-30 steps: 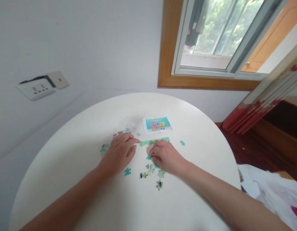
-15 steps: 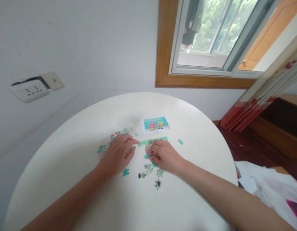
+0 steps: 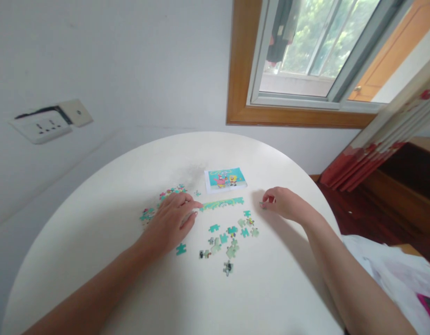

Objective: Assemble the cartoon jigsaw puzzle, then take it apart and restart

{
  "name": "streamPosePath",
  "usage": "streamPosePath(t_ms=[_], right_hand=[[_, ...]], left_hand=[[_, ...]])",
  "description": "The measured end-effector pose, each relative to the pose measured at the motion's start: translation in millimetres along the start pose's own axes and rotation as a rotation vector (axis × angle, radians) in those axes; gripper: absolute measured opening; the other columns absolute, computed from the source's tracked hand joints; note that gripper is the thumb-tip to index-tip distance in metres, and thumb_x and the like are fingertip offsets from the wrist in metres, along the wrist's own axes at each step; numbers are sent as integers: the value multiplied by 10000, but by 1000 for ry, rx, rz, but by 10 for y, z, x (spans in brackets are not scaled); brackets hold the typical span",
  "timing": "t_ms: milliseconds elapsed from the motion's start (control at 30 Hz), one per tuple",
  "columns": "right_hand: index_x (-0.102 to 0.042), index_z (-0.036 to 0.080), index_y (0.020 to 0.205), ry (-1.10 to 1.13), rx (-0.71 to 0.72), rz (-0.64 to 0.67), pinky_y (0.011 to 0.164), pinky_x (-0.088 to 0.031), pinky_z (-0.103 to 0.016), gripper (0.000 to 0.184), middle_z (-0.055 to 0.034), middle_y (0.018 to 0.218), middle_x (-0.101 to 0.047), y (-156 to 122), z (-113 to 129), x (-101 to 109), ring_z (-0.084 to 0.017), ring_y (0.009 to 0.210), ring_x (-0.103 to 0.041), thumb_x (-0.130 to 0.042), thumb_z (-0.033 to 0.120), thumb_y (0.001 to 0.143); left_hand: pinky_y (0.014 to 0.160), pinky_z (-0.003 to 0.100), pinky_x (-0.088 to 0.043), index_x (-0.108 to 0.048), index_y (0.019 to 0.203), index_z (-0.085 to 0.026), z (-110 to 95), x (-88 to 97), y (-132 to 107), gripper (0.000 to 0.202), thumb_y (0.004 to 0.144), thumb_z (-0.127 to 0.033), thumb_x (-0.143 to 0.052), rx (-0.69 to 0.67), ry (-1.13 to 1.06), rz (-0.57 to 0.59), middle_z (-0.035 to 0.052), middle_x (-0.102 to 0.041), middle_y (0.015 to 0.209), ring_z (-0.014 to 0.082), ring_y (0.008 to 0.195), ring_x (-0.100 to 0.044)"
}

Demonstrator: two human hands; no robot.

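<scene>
My left hand point(image 3: 173, 221) lies flat on the round white table point(image 3: 131, 186), its fingers stretched out and pressing the left end of a joined green strip of puzzle pieces point(image 3: 223, 203). My right hand point(image 3: 282, 204) is out to the right with its fingers curled in a pinch on a single teal puzzle piece point(image 3: 262, 204) that rests on the table. Several loose teal and grey pieces point(image 3: 228, 235) lie scattered between my hands. A small cartoon picture card point(image 3: 225, 179) lies just beyond the strip.
More coloured pieces point(image 3: 171, 190) sit behind my left hand. A wall socket point(image 3: 43, 125) is at the left, a wood-framed window point(image 3: 305, 60) at the top right, a red and white curtain point(image 3: 382, 144) and white cloth point(image 3: 392, 274) at the right.
My right hand left the pile near the strip and moved right to the lone teal piece, uncovering several loose pieces. My left hand stayed put.
</scene>
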State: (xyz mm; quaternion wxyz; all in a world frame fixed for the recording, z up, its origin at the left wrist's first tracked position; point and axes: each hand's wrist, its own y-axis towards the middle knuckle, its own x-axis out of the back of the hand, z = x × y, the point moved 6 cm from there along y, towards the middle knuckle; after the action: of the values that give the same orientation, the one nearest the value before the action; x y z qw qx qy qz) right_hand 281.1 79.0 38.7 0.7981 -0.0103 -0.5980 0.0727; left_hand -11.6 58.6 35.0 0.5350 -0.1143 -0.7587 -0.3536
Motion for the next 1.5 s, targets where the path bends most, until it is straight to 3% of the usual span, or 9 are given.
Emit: streamPosePath(t_ms=[267, 400, 500, 633, 1000, 1400, 1500], right_hand=[[-722, 177, 930, -68, -23, 3, 639, -405, -283, 190, -85, 930, -673, -47, 50, -23, -183, 736, -603, -681, 235, 753], [-716, 191, 939, 4, 149, -90, 741, -440, -276, 176, -82, 1006, -641, -93, 236, 45, -164, 806, -606, -631, 168, 787], [-733, 212, 944, 71, 262, -26, 782, -447, -266, 198, -65, 997, -651, -125, 393, -10, -168, 866, -609, -620, 156, 791], [-747, 216, 950, 50, 289, 46, 804, -446, -264, 230, -70, 992, -657, -109, 481, -119, -177, 890, -610, -626, 145, 768], [-686, 173, 814, 216, 237, 66, 656, -427, -229, 153, -33, 847, -646, -23, 396, -189, -144, 739, -594, -650, 108, 680], [-674, 179, 856, 410, 183, -89, 637, -416, -226, 168, -3, 755, -674, 115, 208, -151, -133, 689, -589, -590, 121, 722], [-694, 183, 886, 402, 175, -72, 653, -426, -234, 189, -10, 778, -691, 113, 207, -147, -139, 706, -605, -586, 139, 737]], left_hand=[[1025, 447, -370, -615, 1070, -210, 15, -9, -15, 228, 918, -211, -445, -36, 13, -15, 61, -571, 1031, 225, 1013, -541], [1013, 454, -388, -628, 1061, -205, 17, -3, -12, 233, 913, -221, -448, -36, 6, -23, 64, -579, 1030, 231, 1004, -552], [1006, 450, -400, -636, 1055, -206, -2, 9, -5, 234, 913, -233, -452, -45, 1, -23, 65, -587, 1029, 233, 1003, -559], [974, 431, -422, -636, 1051, -203, -14, 17, -1, 231, 914, -237, -452, -45, -6, -19, 66, -588, 1021, 233, 993, -560], [952, 394, -416, -623, 1051, -207, -38, 13, -6, 215, 924, -227, -451, -59, -5, -16, 58, -570, 1027, 221, 988, -549], [971, 389, -391, -615, 1069, -207, -64, 27, -4, 220, 926, -210, -449, -73, 0, -14, 62, -557, 1047, 223, 1016, -530], [964, 392, -392, -617, 1072, -201, -62, 22, -3, 220, 925, -208, -454, -73, 3, -5, 67, -551, 1049, 226, 1018, -526]])
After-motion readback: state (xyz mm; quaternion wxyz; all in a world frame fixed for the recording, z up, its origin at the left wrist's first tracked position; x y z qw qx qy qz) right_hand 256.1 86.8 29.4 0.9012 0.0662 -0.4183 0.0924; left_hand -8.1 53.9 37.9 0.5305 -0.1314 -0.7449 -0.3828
